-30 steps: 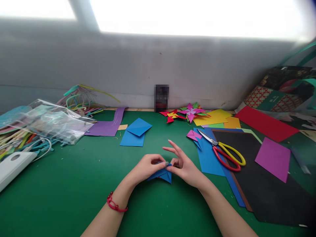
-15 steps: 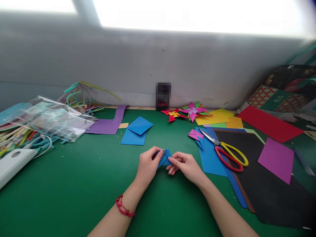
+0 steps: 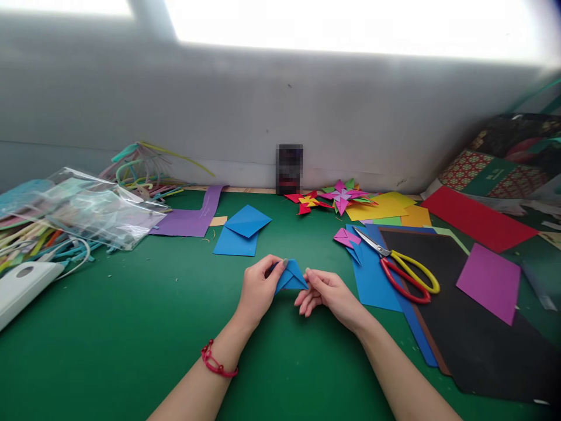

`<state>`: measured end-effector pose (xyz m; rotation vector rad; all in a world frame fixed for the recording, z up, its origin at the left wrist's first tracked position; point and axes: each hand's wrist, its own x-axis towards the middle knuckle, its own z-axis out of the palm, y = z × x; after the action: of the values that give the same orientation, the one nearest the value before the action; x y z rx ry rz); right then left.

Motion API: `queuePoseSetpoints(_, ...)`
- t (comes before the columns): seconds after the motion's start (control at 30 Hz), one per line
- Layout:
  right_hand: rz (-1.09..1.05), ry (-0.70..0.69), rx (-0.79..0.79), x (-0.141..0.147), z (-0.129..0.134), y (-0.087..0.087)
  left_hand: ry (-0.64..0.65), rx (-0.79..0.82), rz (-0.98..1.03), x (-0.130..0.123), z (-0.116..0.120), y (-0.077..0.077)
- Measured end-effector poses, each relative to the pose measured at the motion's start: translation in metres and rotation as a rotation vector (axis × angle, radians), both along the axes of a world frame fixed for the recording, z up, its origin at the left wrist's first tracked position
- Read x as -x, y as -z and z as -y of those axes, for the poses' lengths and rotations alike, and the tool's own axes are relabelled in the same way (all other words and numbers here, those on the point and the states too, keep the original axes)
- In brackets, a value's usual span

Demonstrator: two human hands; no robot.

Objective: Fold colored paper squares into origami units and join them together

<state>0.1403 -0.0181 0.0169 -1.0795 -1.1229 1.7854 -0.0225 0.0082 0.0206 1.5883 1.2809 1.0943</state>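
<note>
A small folded blue paper (image 3: pixel 291 276) with a pointed right corner is held above the green table (image 3: pixel 144 327). My left hand (image 3: pixel 262 285) pinches its upper left part between thumb and fingers. At the right corner, the thumb and index finger of my right hand (image 3: pixel 322 289) pinch the tip, the other fingers curled below. Two blue paper squares (image 3: pixel 248 221) overlap behind my left hand. To the right lie a small pink folded piece (image 3: pixel 346 237) and a small blue folded piece (image 3: pixel 356 254) on a larger blue sheet (image 3: pixel 374 286).
Scissors (image 3: pixel 405 269) with red and yellow handles lie on a black sheet (image 3: pixel 477 333). Folded paper stars (image 3: pixel 342 196) sit by the wall. Purple paper (image 3: pixel 188 222), a plastic bag (image 3: pixel 109 213) and a white device (image 3: pixel 26 286) are at left; red paper (image 3: pixel 477 217) at right.
More of the folded blue paper shows between my hands, its right corner now pointing out toward my right fingers. My right fingers have shifted slightly right, my left hand slightly left.
</note>
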Motion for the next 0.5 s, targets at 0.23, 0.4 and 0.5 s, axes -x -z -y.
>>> queuePoseSetpoints(0.23,0.042,-0.054,-0.007,-0.0017,0.0010,-0.0039,0.005,-0.005,0.005,0.0021,-0.0038,-0.0005)
queuePoseSetpoints(0.4,0.080,-0.061,-0.043,-0.0021,-0.0002,0.0004,0.028,0.027,0.041,0.0017,-0.0030,-0.0016)
queuePoseSetpoints(0.5,0.149,-0.023,-0.102,-0.0007,-0.0003,0.0043,0.048,0.063,0.080,0.0016,-0.0024,-0.0005)
